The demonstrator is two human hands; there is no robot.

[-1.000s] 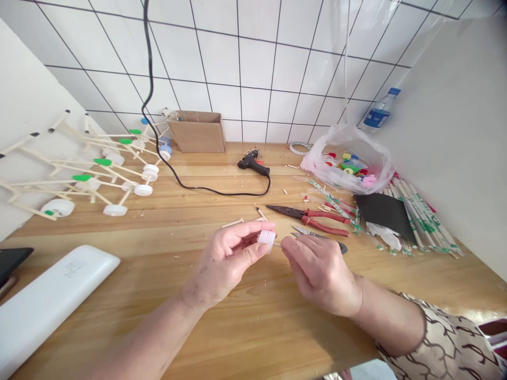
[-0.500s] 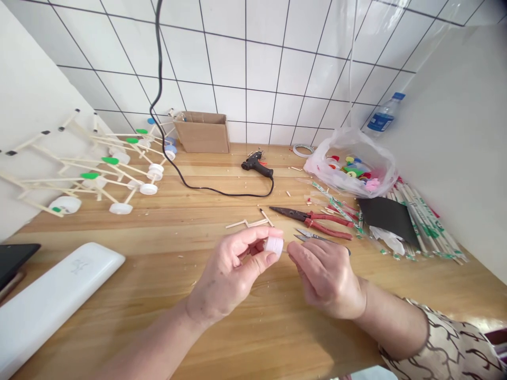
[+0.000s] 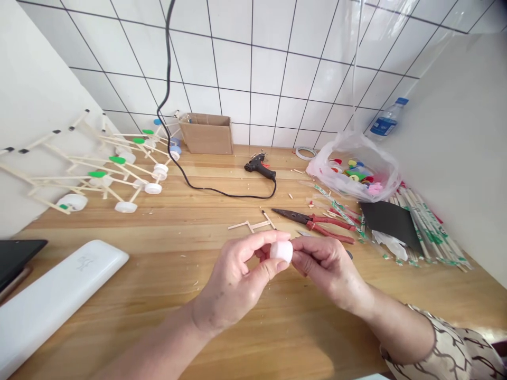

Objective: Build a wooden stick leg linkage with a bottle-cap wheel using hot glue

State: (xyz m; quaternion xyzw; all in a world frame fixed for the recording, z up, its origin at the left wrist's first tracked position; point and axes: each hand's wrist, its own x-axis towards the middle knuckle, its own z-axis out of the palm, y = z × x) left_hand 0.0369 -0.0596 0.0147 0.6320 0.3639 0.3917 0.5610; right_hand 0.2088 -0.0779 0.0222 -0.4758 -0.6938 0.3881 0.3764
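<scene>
A small white bottle cap [image 3: 281,252] is pinched between the thumb and index finger of my left hand [image 3: 232,282]. My right hand [image 3: 336,274] is closed against the cap's right side, its thumb and fingertips pressed together; whatever they pinch is hidden. Just beyond my hands lies a small joined frame of thin wooden sticks [image 3: 259,226], one stick dark-tipped. Red-handled pliers [image 3: 328,221] rest behind my right hand, and a metal blade tip [image 3: 304,233] shows below them.
Several stick-and-cap wheeled models [image 3: 119,169] stand at the left, near a white power bank [image 3: 67,301]. A black glue gun [image 3: 259,167] and cardboard box [image 3: 208,136] are at the back. Right: a plastic bag of caps [image 3: 352,174], black sheet [image 3: 390,224], wrapped sticks [image 3: 435,232], bottle [image 3: 388,120].
The cap has turned, showing more of its rounded white face. My right hand has rotated, so its thumb now shows, and moved up against the cap. The view has shifted slightly.
</scene>
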